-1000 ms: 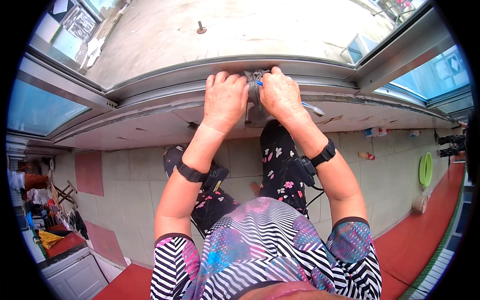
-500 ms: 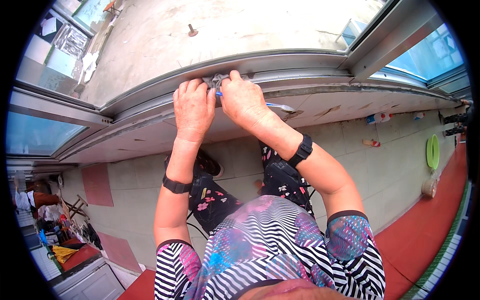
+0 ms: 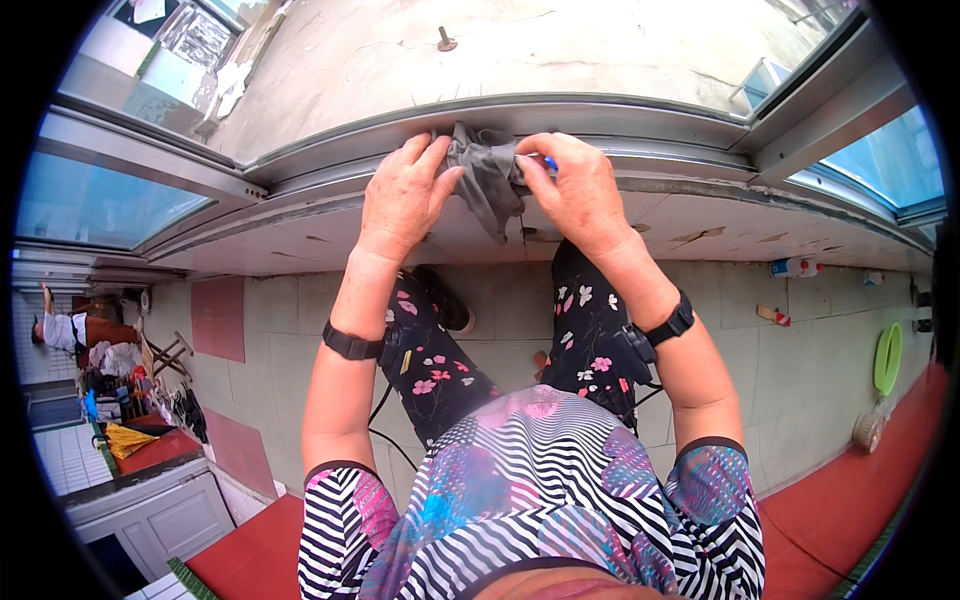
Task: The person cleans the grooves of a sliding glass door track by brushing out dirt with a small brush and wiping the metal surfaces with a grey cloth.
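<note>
Pinching the grey cloth [image 3: 488, 182] at its right, a blue-ended thing [image 3: 551, 163] at its fingers, the right hand [image 3: 580, 185] faces the half-curled left hand [image 3: 405, 195], touching the cloth, grip unclear; the cloth drapes nearward over the window track [image 3: 665, 160].

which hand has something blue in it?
The right hand: a blue piece shows in its grasp. The left hand, also at the grey cloth, shows no blue.

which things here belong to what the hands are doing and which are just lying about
In use:
- grey cloth between left hand and right hand
- blue object in right hand
- metal window frame

Lying about:
- green basin
- bottle
- yellow fabric
</note>
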Action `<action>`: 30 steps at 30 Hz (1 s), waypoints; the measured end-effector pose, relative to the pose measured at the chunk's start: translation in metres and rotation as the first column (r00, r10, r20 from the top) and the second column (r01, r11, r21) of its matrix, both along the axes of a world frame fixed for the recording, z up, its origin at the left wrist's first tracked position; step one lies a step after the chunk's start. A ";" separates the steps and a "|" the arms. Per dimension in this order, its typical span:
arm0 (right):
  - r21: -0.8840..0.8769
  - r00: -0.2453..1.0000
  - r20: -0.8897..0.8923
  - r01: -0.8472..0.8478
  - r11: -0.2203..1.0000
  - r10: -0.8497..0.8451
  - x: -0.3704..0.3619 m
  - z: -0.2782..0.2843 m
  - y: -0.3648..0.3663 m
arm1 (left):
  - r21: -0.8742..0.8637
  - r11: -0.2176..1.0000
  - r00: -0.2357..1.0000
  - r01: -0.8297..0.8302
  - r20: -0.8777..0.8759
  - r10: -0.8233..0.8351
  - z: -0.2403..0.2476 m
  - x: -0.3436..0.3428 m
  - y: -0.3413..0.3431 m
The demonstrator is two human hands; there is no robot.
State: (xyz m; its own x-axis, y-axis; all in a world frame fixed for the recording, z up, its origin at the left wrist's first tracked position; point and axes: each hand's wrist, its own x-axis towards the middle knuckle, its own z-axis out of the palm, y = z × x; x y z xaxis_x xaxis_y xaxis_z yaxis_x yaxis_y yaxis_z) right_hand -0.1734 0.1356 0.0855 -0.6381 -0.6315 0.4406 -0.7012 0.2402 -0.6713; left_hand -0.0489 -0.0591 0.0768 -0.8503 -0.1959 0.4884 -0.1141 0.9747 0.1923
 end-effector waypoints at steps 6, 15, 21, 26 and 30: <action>0.376 0.993 -0.018 0.115 0.919 -0.117 0.015 -0.023 0.030 | -0.125 0.992 0.989 0.001 0.145 0.017 0.010 -0.014 0.004; 0.275 0.977 -0.137 0.196 0.941 -0.163 -0.004 -0.022 0.014 | -0.175 0.974 0.988 0.142 0.077 -0.131 0.006 -0.024 -0.006; 0.084 0.950 0.012 0.311 0.947 -0.313 -0.045 0.001 0.062 | -0.114 0.983 0.988 0.143 0.068 -0.136 0.005 -0.054 0.022; -0.014 0.899 0.050 0.435 0.900 -0.434 -0.067 0.009 0.099 | -0.105 0.982 0.986 0.158 0.063 -0.152 0.003 -0.090 0.068; -0.077 0.828 0.061 0.560 0.825 -0.557 -0.090 0.015 0.128 | -0.138 0.976 0.986 0.167 0.045 -0.162 0.001 -0.110 0.107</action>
